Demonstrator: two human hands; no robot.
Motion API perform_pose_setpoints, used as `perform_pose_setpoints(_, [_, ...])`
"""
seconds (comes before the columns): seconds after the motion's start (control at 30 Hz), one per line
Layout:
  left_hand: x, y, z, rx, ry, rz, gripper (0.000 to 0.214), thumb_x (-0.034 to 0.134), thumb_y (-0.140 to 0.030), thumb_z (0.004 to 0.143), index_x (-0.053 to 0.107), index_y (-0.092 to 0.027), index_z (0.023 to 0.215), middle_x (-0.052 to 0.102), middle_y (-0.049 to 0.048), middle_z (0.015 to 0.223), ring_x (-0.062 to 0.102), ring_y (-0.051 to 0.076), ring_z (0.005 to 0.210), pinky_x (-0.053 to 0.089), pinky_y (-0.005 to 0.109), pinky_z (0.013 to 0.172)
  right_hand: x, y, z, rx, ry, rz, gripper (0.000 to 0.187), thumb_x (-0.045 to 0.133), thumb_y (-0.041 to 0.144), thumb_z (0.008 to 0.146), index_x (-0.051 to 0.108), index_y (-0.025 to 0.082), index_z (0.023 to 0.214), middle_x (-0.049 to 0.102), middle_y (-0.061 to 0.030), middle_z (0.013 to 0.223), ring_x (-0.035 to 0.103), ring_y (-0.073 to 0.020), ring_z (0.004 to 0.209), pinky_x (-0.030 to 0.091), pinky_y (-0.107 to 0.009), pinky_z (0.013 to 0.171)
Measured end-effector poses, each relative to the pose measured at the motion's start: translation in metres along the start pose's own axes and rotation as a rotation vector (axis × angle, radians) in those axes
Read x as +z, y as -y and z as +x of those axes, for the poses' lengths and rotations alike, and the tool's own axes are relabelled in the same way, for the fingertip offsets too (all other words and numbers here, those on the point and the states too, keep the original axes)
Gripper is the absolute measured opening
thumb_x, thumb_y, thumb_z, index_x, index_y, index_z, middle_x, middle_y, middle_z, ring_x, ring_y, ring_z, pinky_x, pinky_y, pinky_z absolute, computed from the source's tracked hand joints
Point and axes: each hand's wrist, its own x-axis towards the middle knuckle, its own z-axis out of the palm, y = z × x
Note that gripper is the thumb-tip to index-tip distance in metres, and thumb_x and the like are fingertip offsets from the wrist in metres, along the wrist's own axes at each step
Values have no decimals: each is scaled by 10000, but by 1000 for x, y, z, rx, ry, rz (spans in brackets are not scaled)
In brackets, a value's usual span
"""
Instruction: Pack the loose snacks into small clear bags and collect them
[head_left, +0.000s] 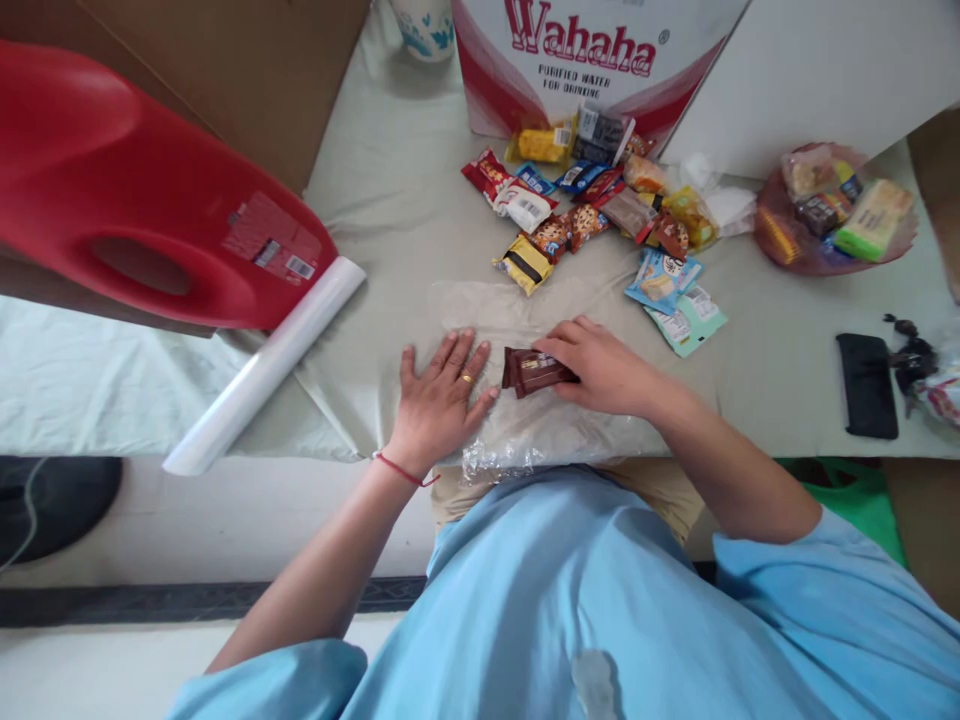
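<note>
My left hand (437,405) lies flat with its fingers spread, on the left part of a clear plastic sheet (540,440) spread on the table. In my right hand (600,368) is a dark brown wrapped snack (534,371), gripped at its right end just above the sheet. Beyond the hands lies a loose pile of packaged snacks, among them a yellow packet (523,263), brown cookie packets (568,230) and a red-and-white packet (511,192). Closer to my right hand are a blue packet (661,280) and a pale green packet (688,318).
A pink bowl (765,240) of snacks stands at the right, beyond a black phone-like object (867,386). At the left are a large red jug (217,230) and a roll of plastic wrap (266,367). A Wahaha carton (592,60) and a patterned cup (424,28) stand behind.
</note>
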Motion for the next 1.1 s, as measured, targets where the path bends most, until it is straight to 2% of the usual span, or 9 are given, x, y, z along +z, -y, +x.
perform_pose_setpoints(0.07, [1, -2, -2, -8, -12, 1, 663, 353, -558, 1116, 322, -312, 1731, 306, 101, 1804, 317, 326, 1671, -32, 692, 1345, 10, 8, 12, 53, -1, -45, 517, 669, 269, 944, 666, 170, 1451, 643, -185, 1401, 506, -390, 1276, 462, -522, 1056])
perform_pose_setpoints(0.23, [2, -7, -8, -28, -28, 8, 654, 347, -553, 1124, 340, -294, 1725, 301, 101, 1803, 301, 311, 1678, -43, 676, 1350, 31, 19, 17, 178, -138, -11, 573, 682, 490, 1004, 651, 167, 1477, 645, -200, 1368, 476, -416, 1260, 463, -559, 1048])
perform_pose_setpoints(0.37, [1, -6, -8, -28, -30, -1, 656, 354, -553, 1122, 334, -305, 1728, 311, 106, 1800, 301, 320, 1678, -33, 686, 1348, 35, 26, 15, 207, -124, -83, 508, 731, 405, 972, 672, 202, 1434, 639, -202, 1398, 471, -429, 1275, 455, -571, 1016])
perform_pose_setpoints(0.47, [1, -4, -8, -18, -22, -6, 683, 371, -571, 1114, 299, -306, 1739, 304, 109, 1803, 300, 331, 1677, -31, 699, 1344, 36, 22, 13, 199, -111, -105, 475, 735, 361, 955, 681, 190, 1395, 641, -194, 1407, 469, -419, 1286, 447, -553, 1023])
perform_pose_setpoints(0.6, [4, -3, -8, -20, -20, -21, 747, 391, -620, 1098, 236, -302, 1756, 289, 110, 1809, 286, 341, 1681, -31, 696, 1347, 33, 6, 6, 173, -104, -101, 459, 718, 355, 935, 692, 167, 1352, 666, -204, 1340, 478, -419, 1243, 447, -539, 997])
perform_pose_setpoints(0.73, [5, -2, -10, -18, -17, -28, 759, 395, -617, 1100, 220, -285, 1760, 280, 117, 1810, 277, 340, 1684, -38, 693, 1346, 19, -6, 0, 124, -117, -83, 504, 733, 362, 908, 678, 141, 1359, 652, -203, 1340, 477, -408, 1227, 432, -526, 1011])
perform_pose_setpoints(0.83, [4, -2, -10, -12, -23, -23, 730, 376, -594, 1110, 233, -287, 1757, 286, 119, 1808, 292, 342, 1679, -35, 705, 1340, 11, -3, 5, 71, -116, -75, 507, 723, 379, 928, 665, 154, 1379, 633, -198, 1374, 469, -400, 1243, 418, -519, 1022])
perform_pose_setpoints(1.0, [3, -1, -7, -15, -21, -15, 664, 321, -534, 1127, 267, -307, 1748, 301, 117, 1804, 326, 352, 1664, -3, 743, 1326, 23, 5, 22, 17, -34, -83, 463, 727, 335, 933, 677, 162, 1359, 650, -189, 1372, 465, -391, 1280, 408, -524, 1053])
perform_pose_setpoints(1.1, [4, 0, -9, -35, -40, -21, 634, 320, -494, 1133, 336, -277, 1728, 278, 131, 1810, 332, 351, 1663, 57, 731, 1333, 29, 0, 20, -1, -64, -48, 581, 758, 379, 934, 624, 168, 1458, 613, -193, 1476, 450, -399, 1343, 400, -554, 1104])
